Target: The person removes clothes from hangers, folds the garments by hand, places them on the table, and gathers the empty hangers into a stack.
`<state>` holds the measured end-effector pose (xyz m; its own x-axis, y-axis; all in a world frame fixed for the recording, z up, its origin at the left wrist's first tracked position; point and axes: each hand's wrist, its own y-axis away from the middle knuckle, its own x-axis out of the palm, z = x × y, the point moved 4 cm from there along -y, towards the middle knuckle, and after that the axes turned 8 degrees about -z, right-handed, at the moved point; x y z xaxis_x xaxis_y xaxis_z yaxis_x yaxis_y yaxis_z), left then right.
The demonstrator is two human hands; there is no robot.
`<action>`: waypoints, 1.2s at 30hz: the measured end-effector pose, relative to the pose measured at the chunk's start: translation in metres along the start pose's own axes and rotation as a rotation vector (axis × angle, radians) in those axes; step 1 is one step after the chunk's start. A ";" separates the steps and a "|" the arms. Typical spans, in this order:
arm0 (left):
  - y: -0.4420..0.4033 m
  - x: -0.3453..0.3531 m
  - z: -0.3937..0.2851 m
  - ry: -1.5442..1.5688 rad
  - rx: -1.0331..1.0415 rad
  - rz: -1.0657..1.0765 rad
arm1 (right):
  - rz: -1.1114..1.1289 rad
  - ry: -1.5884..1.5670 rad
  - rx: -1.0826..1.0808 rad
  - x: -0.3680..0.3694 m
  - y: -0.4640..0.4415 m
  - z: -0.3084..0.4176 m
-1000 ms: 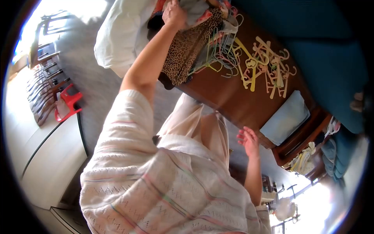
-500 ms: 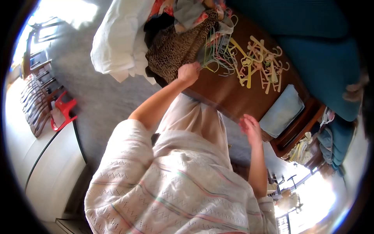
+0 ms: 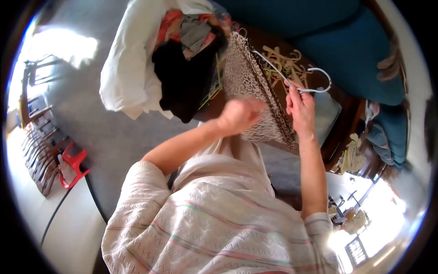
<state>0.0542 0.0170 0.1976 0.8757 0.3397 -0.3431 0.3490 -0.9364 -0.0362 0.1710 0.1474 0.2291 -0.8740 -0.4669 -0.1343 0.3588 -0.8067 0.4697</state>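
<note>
The leopard-print garment lies slantwise in front of the person, its far end upper left on the brown table and its near corner at the table's near edge. The left hand is over the near, left part of this garment, fingers curled toward the palm and blurred; whether they grip the fabric or only rest against it, I cannot tell. Most of the print shows beyond and to the right of that hand.

The right hand is just to the right of the garment, fingers closed around a pale hanger. The hanger's hook curves out to the right of the fist, while one thin arm of it slants away to the far left, crossing in front of the garment's right border.

Beyond the right hand is a heap of yellowish hangers on the table, and to its right a light-blue folded cloth, partly behind the wrist. Left of the print, a few green wire hangers show beside a black garment. A grey cloth lies at the far side of the black one, and a white cloth hangs farther left.
</note>
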 end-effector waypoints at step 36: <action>0.074 0.008 0.219 -0.401 -0.730 0.211 | -0.575 1.765 -1.207 -0.151 -0.273 0.230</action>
<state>0.0138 -0.0690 -0.0128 0.8104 -0.0210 -0.5855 0.4397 -0.6386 0.6316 0.1297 0.5212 0.3223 -0.0801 0.6377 -0.7661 0.8269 -0.3867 -0.4083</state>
